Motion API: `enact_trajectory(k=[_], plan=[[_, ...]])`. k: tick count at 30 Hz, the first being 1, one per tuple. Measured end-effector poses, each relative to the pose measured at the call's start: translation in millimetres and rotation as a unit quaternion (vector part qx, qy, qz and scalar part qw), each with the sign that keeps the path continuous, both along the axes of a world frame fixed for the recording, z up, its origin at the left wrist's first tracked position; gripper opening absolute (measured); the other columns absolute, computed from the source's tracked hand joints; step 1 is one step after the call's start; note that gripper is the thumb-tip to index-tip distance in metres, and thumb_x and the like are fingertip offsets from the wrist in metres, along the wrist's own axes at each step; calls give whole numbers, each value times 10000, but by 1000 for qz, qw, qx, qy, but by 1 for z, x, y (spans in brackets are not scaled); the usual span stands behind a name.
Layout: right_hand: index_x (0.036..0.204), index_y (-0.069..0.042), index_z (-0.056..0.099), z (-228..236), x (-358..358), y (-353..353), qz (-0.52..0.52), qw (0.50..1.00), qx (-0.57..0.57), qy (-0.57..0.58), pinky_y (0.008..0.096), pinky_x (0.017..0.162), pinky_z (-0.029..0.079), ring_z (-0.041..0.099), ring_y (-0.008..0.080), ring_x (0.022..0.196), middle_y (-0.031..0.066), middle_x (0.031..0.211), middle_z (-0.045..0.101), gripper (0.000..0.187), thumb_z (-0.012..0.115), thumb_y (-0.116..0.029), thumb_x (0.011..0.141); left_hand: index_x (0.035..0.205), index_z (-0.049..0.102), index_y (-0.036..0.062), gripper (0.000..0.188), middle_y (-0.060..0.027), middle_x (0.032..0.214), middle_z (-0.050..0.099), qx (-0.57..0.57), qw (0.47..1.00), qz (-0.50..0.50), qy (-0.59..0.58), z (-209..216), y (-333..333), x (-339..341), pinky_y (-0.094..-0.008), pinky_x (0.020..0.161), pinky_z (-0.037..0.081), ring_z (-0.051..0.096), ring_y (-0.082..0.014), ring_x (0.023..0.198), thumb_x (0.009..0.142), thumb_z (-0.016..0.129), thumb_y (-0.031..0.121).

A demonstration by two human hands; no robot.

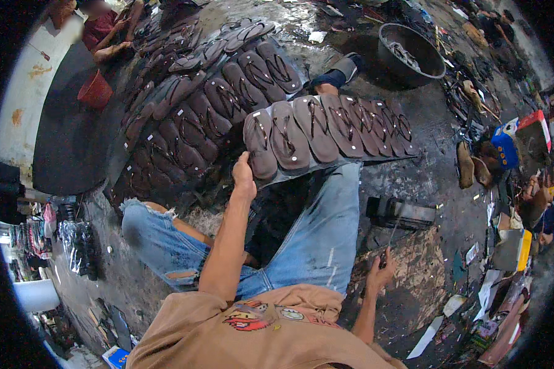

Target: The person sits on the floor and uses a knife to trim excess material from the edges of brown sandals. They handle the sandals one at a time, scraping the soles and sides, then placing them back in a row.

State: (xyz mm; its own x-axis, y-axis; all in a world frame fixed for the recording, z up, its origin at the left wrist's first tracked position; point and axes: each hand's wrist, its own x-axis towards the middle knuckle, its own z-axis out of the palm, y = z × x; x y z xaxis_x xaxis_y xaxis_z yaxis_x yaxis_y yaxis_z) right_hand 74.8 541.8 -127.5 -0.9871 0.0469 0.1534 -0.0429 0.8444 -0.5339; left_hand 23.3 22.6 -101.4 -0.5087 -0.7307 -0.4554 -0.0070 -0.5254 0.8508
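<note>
The person's two hands are well apart. The left hand point(244, 176) grips the near left end of a dark, flat sheet point(314, 167) bearing a row of brown, flat-soled sandals with thin V-shaped straps point(320, 129); the row lies across the outstretched leg in faded blue denim point(326, 215). The right hand point(380, 277) is closed around a thin, metal-shafted tool with a dark handle point(392, 238), seemingly a driver or awl, though it is too small to tell. The tool points toward a black, rectangular block point(403, 213), just beyond a worn, brown, flat board point(415, 277) on the floor. More brown sandals point(228, 92) spread beyond the left hand, near a round, black tub point(412, 77).
</note>
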Motion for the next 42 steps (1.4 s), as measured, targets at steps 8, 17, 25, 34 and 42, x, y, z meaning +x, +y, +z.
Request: enact_trajectory(k=[8, 17, 25, 34, 42], plan=[[1360, -13, 566, 169, -67, -117, -3, 948, -292, -124, 339, 736, 518, 633, 195, 837, 103, 989, 650, 390, 627, -164, 1006, 1371, 505, -147, 977, -279, 1357, 590, -149, 939, -190, -244, 67, 29, -25, -412, 1011, 484, 609, -284, 1227, 795, 798, 585], [1127, -42, 599, 177, -41, -232, 193, 846, -382, -318, 298, 591, 431, 510, 113, 663, 30, 766, 607, 211, 588, -234, 1040, 1104, 684, -120, 702, -209, 1008, 724, -188, 944, -149, -226, 76, 7, -24, -411, 858, 511, 666, -248, 939, 881, 738, 543], [1005, -16, 579, 181, -6, -249, 263, 828, -311, -385, 414, 634, 467, 594, 330, 647, 208, 757, 613, 322, 585, -336, 1039, 977, 725, -2, 498, -41, 841, 704, -139, 940, -237, -204, 148, -14, 6, -305, 686, 527, 650, -135, 719, 978, 647, 490], [997, 49, 617, 154, -33, -293, 263, 875, -272, -301, 537, 705, 485, 642, 513, 801, 279, 835, 668, 394, 594, -343, 1026, 1087, 688, -29, 424, -64, 948, 711, -103, 959, -210, -158, 158, 3, 1, -321, 787, 531, 650, -140, 824, 981, 670, 381], [1142, 71, 609, 108, -68, -316, 277, 869, -272, -307, 548, 937, 461, 591, 517, 1099, 335, 1122, 650, 394, 637, -294, 996, 1196, 627, -55, 435, -96, 1068, 694, -110, 969, -202, -87, 151, 20, 0, -322, 858, 521, 644, -145, 939, 984, 673, 322]])
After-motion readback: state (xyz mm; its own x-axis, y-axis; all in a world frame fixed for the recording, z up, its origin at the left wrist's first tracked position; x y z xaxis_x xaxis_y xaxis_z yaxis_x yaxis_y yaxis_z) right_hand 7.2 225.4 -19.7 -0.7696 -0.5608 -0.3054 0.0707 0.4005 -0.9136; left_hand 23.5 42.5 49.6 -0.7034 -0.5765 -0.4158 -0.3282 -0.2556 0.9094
